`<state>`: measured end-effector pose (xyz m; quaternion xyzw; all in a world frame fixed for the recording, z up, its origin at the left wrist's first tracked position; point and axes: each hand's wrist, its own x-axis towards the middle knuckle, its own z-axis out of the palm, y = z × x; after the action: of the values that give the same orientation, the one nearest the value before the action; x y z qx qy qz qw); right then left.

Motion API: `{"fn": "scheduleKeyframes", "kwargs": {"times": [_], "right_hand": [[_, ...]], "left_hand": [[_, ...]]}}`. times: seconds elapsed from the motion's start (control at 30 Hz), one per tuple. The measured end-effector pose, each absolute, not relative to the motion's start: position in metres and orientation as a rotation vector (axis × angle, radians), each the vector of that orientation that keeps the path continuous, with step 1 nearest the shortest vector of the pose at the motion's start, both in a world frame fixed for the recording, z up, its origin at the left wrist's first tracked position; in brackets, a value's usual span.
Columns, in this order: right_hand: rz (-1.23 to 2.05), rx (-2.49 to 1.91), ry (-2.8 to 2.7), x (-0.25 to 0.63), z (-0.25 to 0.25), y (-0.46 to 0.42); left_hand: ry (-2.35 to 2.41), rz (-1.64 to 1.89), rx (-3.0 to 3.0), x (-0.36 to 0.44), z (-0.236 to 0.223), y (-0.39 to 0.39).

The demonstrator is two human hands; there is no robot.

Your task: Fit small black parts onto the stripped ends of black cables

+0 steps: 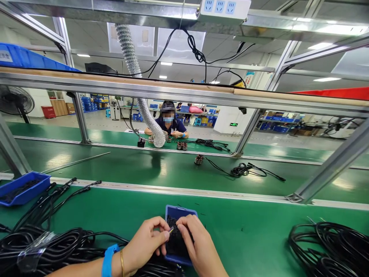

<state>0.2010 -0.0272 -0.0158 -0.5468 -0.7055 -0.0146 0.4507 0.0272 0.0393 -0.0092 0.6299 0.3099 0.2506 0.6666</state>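
Note:
My left hand (147, 242), with a blue band (108, 259) at the wrist, pinches thin wire ends (172, 231) between thumb and forefinger. Facing it, my right hand (198, 244) has thumb and fingers drawn together close to those wires; whatever sits in its fingertips is too small to make out. Both hands are over a small blue bin (181, 210) that holds many short, thin black pieces (176, 244). A thick pile of black cables (69, 246) lies left of and partly under my left forearm.
More coiled black cables (328, 246) lie at the right. A second blue bin (31, 194) stands at the left. Beyond the metal frame (129, 186), a wound copper part (198, 159) has a cable attached. A flexible duct (147, 111) hangs ahead; a co-worker (170, 125) sits opposite.

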Motion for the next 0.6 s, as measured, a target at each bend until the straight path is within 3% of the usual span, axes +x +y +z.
{"fn": "scheduleKeyframes", "kwargs": {"times": [0.4, 0.6], "right_hand": [[-0.079, -1.304, -1.749, 0.1998, -0.0125, -0.0287], [0.110, -1.413, -1.723, 0.1941, -0.0197, -0.0273]], "left_hand": [[0.698, 0.565, 1.425, 0.0260, -0.0083, 0.0372], [0.716, 0.600, 1.400, 0.0263, -0.0062, 0.0367]]}}
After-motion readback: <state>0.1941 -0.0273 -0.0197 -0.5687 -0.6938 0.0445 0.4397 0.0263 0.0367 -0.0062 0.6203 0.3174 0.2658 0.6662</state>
